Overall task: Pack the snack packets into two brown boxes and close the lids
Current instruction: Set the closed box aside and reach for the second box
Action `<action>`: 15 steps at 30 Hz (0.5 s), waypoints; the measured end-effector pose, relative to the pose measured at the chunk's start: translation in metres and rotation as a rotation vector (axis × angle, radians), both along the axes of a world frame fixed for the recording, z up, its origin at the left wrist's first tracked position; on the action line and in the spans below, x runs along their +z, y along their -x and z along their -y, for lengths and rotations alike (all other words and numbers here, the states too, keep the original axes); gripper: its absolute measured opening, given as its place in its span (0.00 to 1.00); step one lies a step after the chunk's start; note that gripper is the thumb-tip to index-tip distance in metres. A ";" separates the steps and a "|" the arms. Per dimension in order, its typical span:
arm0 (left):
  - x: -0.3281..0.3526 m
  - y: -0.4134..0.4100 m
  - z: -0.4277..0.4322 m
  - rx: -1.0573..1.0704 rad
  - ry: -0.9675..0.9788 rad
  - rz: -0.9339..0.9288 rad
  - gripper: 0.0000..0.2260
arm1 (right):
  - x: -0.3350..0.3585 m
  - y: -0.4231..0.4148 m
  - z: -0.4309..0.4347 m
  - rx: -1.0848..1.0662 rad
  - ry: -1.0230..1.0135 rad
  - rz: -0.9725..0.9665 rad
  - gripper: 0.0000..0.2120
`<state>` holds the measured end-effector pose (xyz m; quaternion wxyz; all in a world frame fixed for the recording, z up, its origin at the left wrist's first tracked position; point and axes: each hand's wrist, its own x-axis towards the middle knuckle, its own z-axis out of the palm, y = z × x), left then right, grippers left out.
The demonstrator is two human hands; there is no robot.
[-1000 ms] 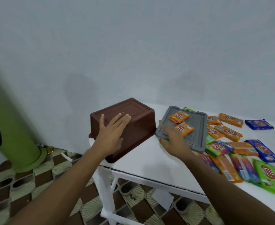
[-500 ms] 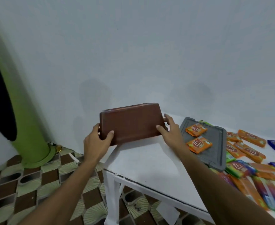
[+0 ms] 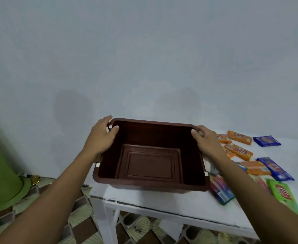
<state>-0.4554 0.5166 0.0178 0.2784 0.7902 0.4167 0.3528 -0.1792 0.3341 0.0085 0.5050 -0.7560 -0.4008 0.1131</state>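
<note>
The box [image 3: 150, 162] stands mouth-up and empty at the worktop's [image 3: 162, 203] left end. The left hand [image 3: 101, 138] grips its rim at 9 o'clock, the right hand [image 3: 205, 140] at 3 o'clock, thumbs inside. Setting-up step, I'd say; next, let go and fetch the packets [image 3: 239, 150] lying at 3 o'clock.

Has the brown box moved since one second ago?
Yes. The brown box was flipped from upside down to open side up, staying at the white table's left corner.
</note>
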 end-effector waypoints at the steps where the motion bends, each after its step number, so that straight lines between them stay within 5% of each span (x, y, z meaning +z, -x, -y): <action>1: -0.001 -0.004 0.001 -0.003 0.016 -0.063 0.20 | -0.005 -0.002 0.006 0.002 0.058 -0.035 0.12; 6: -0.018 -0.023 0.006 -0.074 0.097 -0.252 0.17 | -0.033 -0.003 0.027 -0.059 0.239 -0.141 0.08; 15: -0.038 -0.029 -0.005 -0.146 -0.013 -0.420 0.26 | -0.042 -0.006 0.034 -0.077 0.142 -0.243 0.10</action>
